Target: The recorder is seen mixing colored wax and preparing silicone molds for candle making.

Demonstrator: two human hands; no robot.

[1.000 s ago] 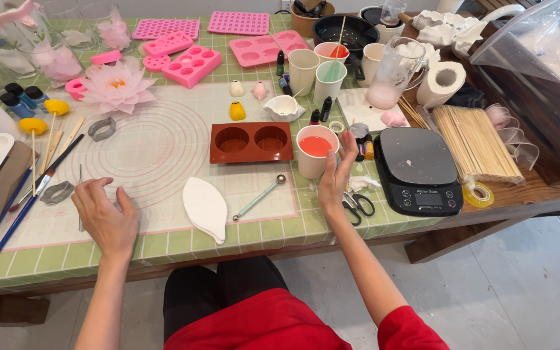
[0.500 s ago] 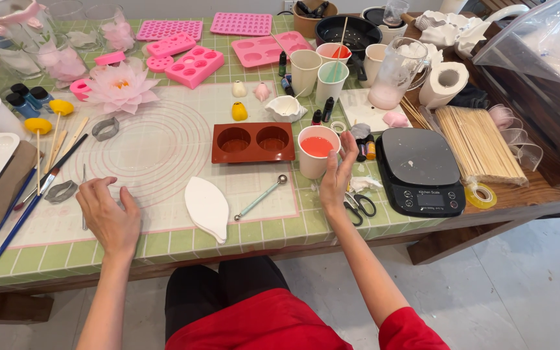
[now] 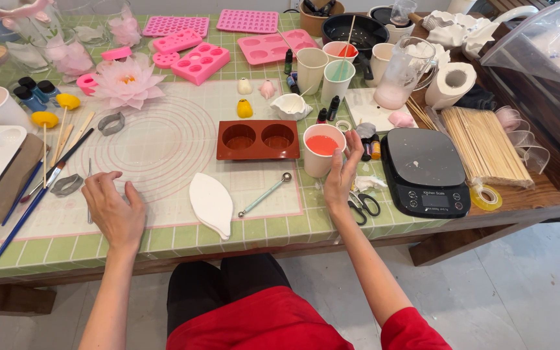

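Two bare hands rest over a green-checked table [image 3: 163, 243] covered by a translucent silicone mat printed with pink circles [image 3: 157, 146]. The right hand [image 3: 340, 174] stands upright with its fingers loosely spread and curved against the side of a white paper cup filled with coral-red liquid [image 3: 322, 150]; its fingertips touch the cup's rim, but the fingers do not close round it. The cup stands on the mat's right edge, just beside a brown two-cavity silicone mould [image 3: 258, 139] and near a black digital kitchen scale [image 3: 426, 170]. The left hand [image 3: 113, 212] lies palm down on the mat with fingers slack and apart, holding nothing, close to a thin metal tool [image 3: 89, 194] and a grey leaf-shaped cutter [image 3: 67, 185]. Between the hands lie a white leaf-shaped plaster piece [image 3: 210, 203] and a pale green ball-ended stylus [image 3: 264, 194]. Small black-handled scissors [image 3: 363, 206] sit just right of the right wrist.
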